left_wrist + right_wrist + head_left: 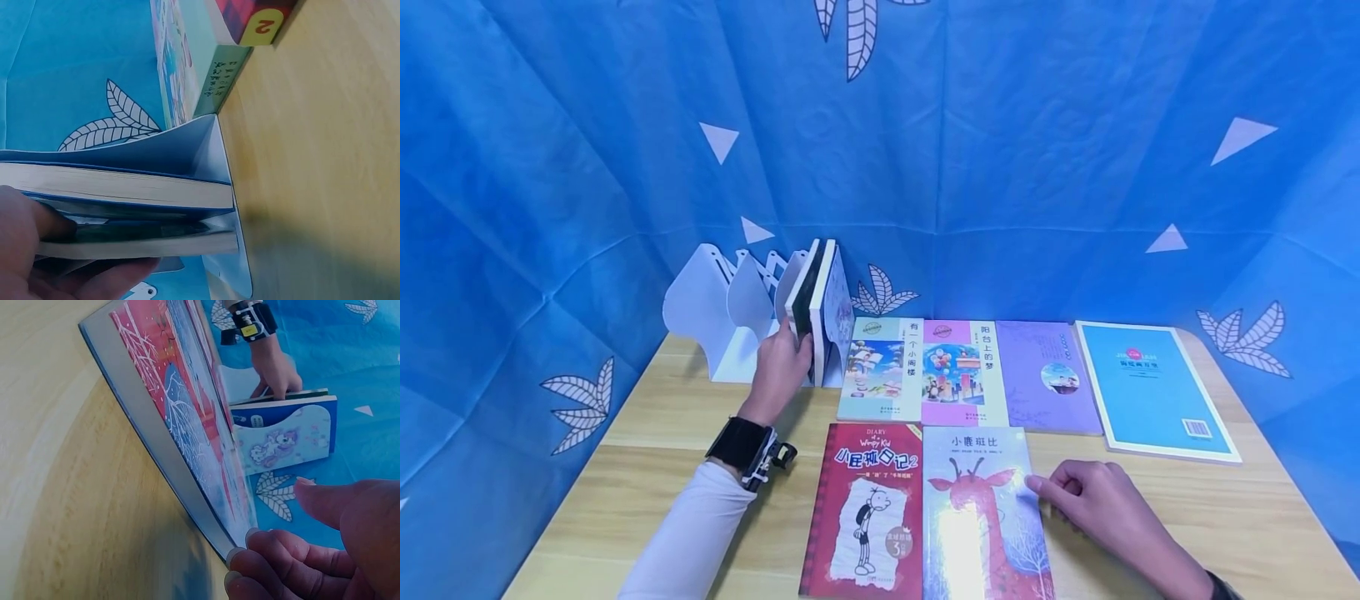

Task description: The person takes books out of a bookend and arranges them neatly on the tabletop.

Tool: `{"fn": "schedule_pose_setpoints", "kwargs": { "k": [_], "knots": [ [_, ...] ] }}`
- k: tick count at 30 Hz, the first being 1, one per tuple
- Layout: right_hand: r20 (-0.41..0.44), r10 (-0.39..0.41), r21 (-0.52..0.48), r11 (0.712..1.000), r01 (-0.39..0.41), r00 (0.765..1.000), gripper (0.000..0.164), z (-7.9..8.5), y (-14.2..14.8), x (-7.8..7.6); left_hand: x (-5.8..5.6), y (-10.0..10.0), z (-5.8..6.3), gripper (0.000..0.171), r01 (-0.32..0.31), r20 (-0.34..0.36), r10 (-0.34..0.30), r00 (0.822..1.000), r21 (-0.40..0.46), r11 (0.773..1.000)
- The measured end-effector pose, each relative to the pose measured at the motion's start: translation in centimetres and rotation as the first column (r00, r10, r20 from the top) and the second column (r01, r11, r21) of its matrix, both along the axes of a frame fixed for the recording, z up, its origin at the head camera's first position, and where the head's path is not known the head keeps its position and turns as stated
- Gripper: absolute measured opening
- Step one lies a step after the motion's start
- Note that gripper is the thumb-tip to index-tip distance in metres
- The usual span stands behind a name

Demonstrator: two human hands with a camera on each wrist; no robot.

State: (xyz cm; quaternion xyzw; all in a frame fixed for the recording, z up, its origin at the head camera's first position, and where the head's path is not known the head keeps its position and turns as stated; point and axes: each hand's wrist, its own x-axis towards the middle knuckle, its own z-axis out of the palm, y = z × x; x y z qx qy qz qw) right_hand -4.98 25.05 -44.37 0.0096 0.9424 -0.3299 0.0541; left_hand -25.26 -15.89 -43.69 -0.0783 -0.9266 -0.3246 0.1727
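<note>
At the right end of a white expandable book rack [688, 304], my left hand [781, 371] grips a thin book with a dark green cover [140, 246], thumb on one side and fingers on the other. Beside it in the same slot stands a thicker blue-covered book [125, 185], against the rack's end panel [281, 445] with its pony print. My right hand [1101, 504] is at the right edge of a book with a red deer [1000, 533] lying flat. In the right wrist view its thumb is apart from the bent fingers, and the fingertips meet the book's corner.
Left of the deer book lies a red Wimpy Kid book [868, 508]. Behind them lie a green book [880, 371], a pink one [962, 375], a purple one [1037, 400] and a light blue one [1153, 392]. A blue patterned curtain [1000, 167] hangs behind the wooden table [625, 492].
</note>
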Motion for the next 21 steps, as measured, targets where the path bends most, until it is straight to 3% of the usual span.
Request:
{"fn": "schedule_pose_setpoints", "kwargs": {
  "k": [10, 14, 21],
  "knots": [
    [-0.017, 0.011, -0.011, 1.000, -0.011, 1.000, 0.036, 0.4, -0.2, -0.2, 0.5, -0.7, -0.2, 0.032, 0.018, -0.026, -0.018, 1.000, 0.009, 1.000],
    [-0.057, 0.013, -0.010, 1.000, -0.014, 0.998, 0.032, 0.4, -0.3, -0.2, 1.3, -1.1, 0.0, 0.027, 0.034, -0.040, -0.032, 0.999, 0.043, 0.999],
    [-0.139, -0.003, -0.008, 1.000, 0.002, 0.990, 0.020, 0.5, -0.6, -0.3, 3.2, -1.9, 1.1, 0.034, 0.068, -0.115, -0.059, 0.992, 0.071, 0.995]
  ]
}}
